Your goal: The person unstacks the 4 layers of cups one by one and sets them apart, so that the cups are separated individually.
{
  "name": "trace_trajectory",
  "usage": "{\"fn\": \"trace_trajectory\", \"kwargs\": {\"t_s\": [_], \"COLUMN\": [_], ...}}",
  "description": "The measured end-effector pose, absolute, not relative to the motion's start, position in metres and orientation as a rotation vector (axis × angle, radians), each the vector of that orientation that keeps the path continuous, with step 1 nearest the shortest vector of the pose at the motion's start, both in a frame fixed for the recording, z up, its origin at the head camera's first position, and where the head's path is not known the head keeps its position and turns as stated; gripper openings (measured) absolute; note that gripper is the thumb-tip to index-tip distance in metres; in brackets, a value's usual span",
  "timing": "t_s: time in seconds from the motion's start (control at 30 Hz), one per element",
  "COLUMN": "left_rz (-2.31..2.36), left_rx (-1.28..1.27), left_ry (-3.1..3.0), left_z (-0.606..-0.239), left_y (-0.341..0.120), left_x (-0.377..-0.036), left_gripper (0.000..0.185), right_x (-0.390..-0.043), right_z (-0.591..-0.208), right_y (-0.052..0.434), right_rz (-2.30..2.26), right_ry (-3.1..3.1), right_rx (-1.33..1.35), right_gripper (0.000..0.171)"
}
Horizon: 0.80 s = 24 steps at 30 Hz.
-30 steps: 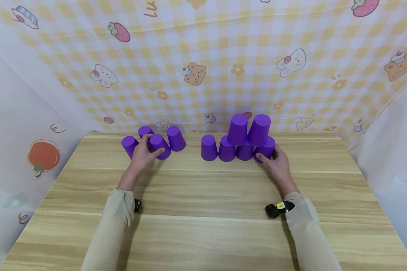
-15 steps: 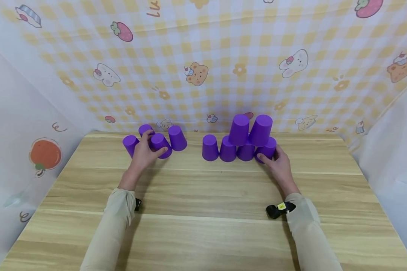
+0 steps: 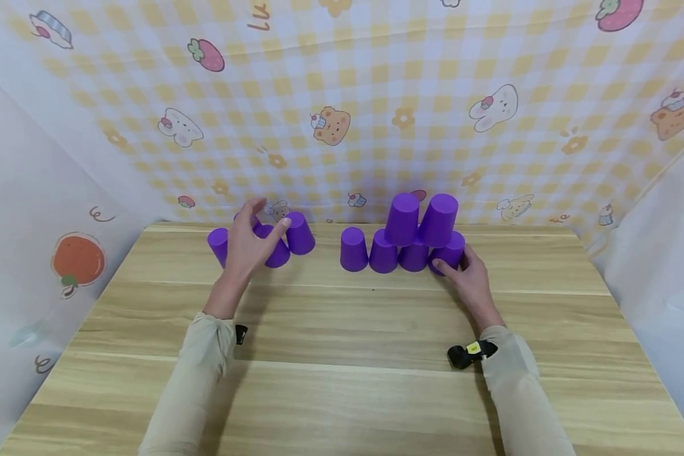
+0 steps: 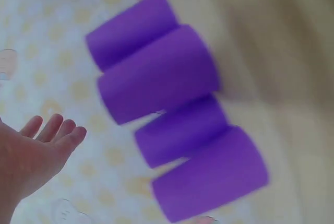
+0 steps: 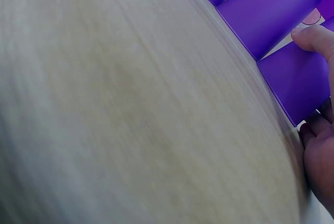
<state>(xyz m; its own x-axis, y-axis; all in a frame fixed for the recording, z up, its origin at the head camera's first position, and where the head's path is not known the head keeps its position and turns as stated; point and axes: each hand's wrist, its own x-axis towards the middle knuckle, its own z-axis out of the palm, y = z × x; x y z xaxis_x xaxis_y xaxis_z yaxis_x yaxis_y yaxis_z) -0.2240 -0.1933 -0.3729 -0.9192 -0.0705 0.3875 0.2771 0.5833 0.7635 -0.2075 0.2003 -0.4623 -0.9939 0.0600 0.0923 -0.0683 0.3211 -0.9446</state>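
My left hand (image 3: 249, 244) hovers with spread fingers over a group of purple cups at the left, overlapping a front cup (image 3: 277, 255) and hiding most of a back one. Beside it are a right cup (image 3: 300, 234) and a left cup (image 3: 217, 244). In the left wrist view the hand (image 4: 36, 156) is apart from several upside-down cups (image 4: 159, 75). My right hand (image 3: 472, 278) grips the end cup (image 3: 451, 251) of a bottom row, thumb on its front, as the right wrist view also shows. Two upper cups, a left one (image 3: 401, 220) and a right one (image 3: 438, 220), stand on that row.
The row's leftmost cup (image 3: 353, 250) carries nothing. A gap of wooden table (image 3: 342, 323) separates the two groups. Behind the cups hangs a yellow checked cloth (image 3: 370, 152) with cartoon prints. White walls rise at both sides.
The left hand has let go of the front left cup and risen, fingers spread. That cup stays in its place. The right hand keeps its grip on the end cup.
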Motion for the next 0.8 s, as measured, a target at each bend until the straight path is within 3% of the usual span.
{"fn": "trace_trajectory", "kwargs": {"t_s": [0.27,0.8], "left_rz": [-1.311,-1.431], "left_rx": [-0.384,-0.618], "left_ry": [-2.423,-2.557], "left_z": [-0.354,-0.356], "left_y": [-0.151,-0.089], "left_x": [-0.223,-0.227], "left_gripper": [0.064,0.066], "right_x": [-0.205,-0.194], "right_z": [-0.455,-0.437], "right_y": [0.198,0.19], "right_rz": [1.773,1.751], "right_ry": [-2.468,-2.476], "right_rx": [0.011,0.016], "right_gripper": [0.061,0.056]}}
